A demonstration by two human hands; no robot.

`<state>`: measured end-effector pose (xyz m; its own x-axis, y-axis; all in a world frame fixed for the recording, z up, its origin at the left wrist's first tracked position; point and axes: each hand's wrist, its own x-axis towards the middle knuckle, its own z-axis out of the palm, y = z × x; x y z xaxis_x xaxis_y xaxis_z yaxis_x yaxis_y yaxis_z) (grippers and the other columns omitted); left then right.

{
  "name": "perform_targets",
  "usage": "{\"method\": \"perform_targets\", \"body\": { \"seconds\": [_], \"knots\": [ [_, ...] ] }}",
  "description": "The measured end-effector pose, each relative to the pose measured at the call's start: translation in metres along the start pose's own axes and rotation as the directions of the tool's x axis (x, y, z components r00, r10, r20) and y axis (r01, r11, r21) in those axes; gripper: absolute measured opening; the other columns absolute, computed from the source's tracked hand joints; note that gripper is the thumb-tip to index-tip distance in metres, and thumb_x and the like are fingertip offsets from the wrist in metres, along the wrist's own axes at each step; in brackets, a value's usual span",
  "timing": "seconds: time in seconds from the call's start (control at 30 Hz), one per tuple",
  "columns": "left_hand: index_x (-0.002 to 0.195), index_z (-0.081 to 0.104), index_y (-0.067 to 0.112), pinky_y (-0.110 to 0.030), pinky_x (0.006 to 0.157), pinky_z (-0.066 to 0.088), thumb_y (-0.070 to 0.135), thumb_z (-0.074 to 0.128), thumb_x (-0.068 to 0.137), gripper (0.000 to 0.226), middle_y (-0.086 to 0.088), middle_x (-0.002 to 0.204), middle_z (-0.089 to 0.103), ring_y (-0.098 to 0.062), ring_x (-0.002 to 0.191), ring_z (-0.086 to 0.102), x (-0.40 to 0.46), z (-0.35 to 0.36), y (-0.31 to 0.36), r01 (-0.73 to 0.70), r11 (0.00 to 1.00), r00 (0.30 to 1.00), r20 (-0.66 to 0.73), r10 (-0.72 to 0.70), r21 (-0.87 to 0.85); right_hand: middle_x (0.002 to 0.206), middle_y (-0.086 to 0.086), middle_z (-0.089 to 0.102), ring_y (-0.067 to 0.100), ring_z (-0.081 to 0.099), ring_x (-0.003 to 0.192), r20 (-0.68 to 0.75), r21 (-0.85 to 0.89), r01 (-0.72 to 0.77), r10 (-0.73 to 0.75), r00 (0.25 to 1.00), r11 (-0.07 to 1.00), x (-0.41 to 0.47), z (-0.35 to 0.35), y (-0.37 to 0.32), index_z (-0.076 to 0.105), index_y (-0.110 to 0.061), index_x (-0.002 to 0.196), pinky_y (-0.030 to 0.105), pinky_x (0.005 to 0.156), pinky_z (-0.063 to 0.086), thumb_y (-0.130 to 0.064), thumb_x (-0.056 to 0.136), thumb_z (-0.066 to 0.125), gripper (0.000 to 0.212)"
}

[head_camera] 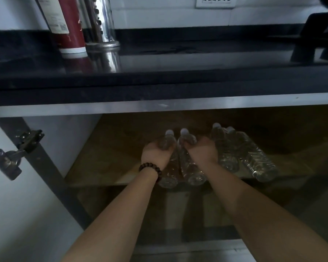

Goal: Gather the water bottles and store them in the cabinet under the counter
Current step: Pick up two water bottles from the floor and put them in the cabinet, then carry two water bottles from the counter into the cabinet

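Several clear water bottles with white caps lie on their sides on the wooden shelf [102, 163] inside the open cabinet under the black counter [159, 80]. My left hand [155, 154], with a bead bracelet at the wrist, is closed over the leftmost bottle [168, 178]. My right hand [203, 151] grips the bottle beside it [192, 171]. Two more bottles [226, 157] [257, 161] lie untouched to the right, caps pointing to the back.
The cabinet door [11, 205] stands open at the left, its hinge [13, 156] showing. On the counter stand a red bottle [68, 27] and a shiny metal canister [102, 21]. A dark object [314, 35] sits at the counter's right. A lower compartment [178, 214] lies beneath the shelf.
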<state>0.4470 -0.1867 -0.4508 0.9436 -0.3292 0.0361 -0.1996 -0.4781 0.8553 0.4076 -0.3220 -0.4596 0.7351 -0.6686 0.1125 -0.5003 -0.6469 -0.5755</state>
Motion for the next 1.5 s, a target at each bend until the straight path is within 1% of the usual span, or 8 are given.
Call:
{"method": "perform_targets", "body": {
  "seconds": [0.1,0.23,0.33,0.47,0.67,0.97,1.23,1.5],
  "knots": [
    [0.111,0.063,0.021,-0.04,0.1,0.043,0.053,0.054,0.09,0.04,-0.005,0.119,0.062,-0.026,0.115,0.054,0.001,-0.002,-0.003,-0.123,0.968,0.983,-0.108,0.15,0.22,0.083,0.002,0.065,0.024,0.064,0.085,-0.009,0.043,0.09,-0.09,0.996,0.995,-0.013,-0.003,0.002,0.063,-0.021,0.094,0.029,0.07,0.045,-0.055,0.089,0.051,0.037],
    [0.123,0.054,0.03,-0.044,0.102,0.041,0.064,0.038,0.088,0.051,-0.001,0.132,0.053,-0.025,0.128,0.044,0.0,-0.009,-0.012,-0.107,0.944,0.993,-0.02,0.119,0.312,0.112,0.012,0.064,0.03,0.061,0.102,-0.07,0.092,0.2,-0.194,0.978,0.975,-0.035,-0.01,0.011,0.052,-0.017,0.126,0.029,0.08,0.043,-0.051,0.087,0.06,0.053],
    [0.138,0.045,0.028,-0.044,0.11,0.034,0.061,0.033,0.093,0.057,-0.004,0.148,0.042,-0.025,0.137,0.035,-0.026,-0.019,-0.001,-0.129,0.898,0.991,0.031,0.127,0.421,0.137,0.013,0.049,0.028,0.048,0.124,-0.001,0.082,0.197,-0.197,0.98,0.977,-0.056,-0.022,0.013,0.037,-0.021,0.143,0.037,0.102,0.042,-0.057,0.087,0.054,0.069],
    [0.152,0.024,0.02,-0.042,0.116,0.022,0.054,0.035,0.096,0.066,-0.008,0.158,0.026,-0.026,0.144,0.023,-0.072,-0.043,0.031,-0.086,0.846,0.992,0.127,0.022,0.527,0.157,0.009,0.026,0.022,0.023,0.145,0.098,0.042,0.166,-0.17,0.981,0.985,-0.093,-0.066,0.003,0.023,-0.014,0.151,0.034,0.117,0.025,-0.057,0.09,0.05,0.08],
    [0.152,0.023,0.017,-0.042,0.117,0.021,0.058,0.035,0.094,0.072,-0.004,0.158,0.027,-0.022,0.145,0.022,-0.149,-0.093,0.105,-0.114,0.819,0.979,0.204,-0.004,0.562,0.162,-0.002,0.008,0.014,0.0,0.149,0.203,0.001,0.027,-0.026,0.979,1.0,-0.159,-0.165,-0.034,0.011,-0.018,0.154,0.029,0.118,0.006,-0.057,0.092,0.046,0.081],
    [0.154,0.012,0.018,-0.038,0.12,0.015,0.061,0.031,0.095,0.076,-0.002,0.161,0.017,-0.018,0.148,0.012,-0.233,-0.167,0.249,-0.215,0.81,0.936,0.35,0.013,0.546,0.162,-0.007,-0.001,0.01,-0.008,0.148,0.262,-0.032,-0.152,0.155,0.953,0.988,-0.241,-0.333,-0.09,0.011,-0.022,0.154,0.034,0.121,0.006,-0.067,0.089,0.038,0.084],
    [0.154,0.012,0.021,-0.041,0.121,0.012,0.06,0.036,0.094,0.077,0.0,0.162,0.013,-0.017,0.149,0.006,-0.264,-0.152,0.324,-0.35,0.839,0.878,0.458,0.138,0.417,0.162,-0.005,0.001,0.014,-0.005,0.149,0.088,-0.037,-0.323,0.325,0.942,0.946,-0.278,-0.412,-0.093,0.011,-0.023,0.154,0.038,0.122,0.01,-0.064,0.09,0.041,0.081],
    [0.154,0.016,0.019,-0.042,0.121,0.008,0.055,0.04,0.095,0.073,0.0,0.162,0.014,-0.015,0.149,0.001,-0.311,-0.086,0.382,-0.593,0.777,0.677,0.653,0.34,0.211,0.162,-0.003,0.002,0.013,-0.003,0.149,-0.149,0.054,-0.548,0.55,0.822,0.835,-0.334,-0.479,-0.032,0.012,-0.019,0.154,0.036,0.121,0.011,-0.055,0.094,0.045,0.078]
  ]
}}
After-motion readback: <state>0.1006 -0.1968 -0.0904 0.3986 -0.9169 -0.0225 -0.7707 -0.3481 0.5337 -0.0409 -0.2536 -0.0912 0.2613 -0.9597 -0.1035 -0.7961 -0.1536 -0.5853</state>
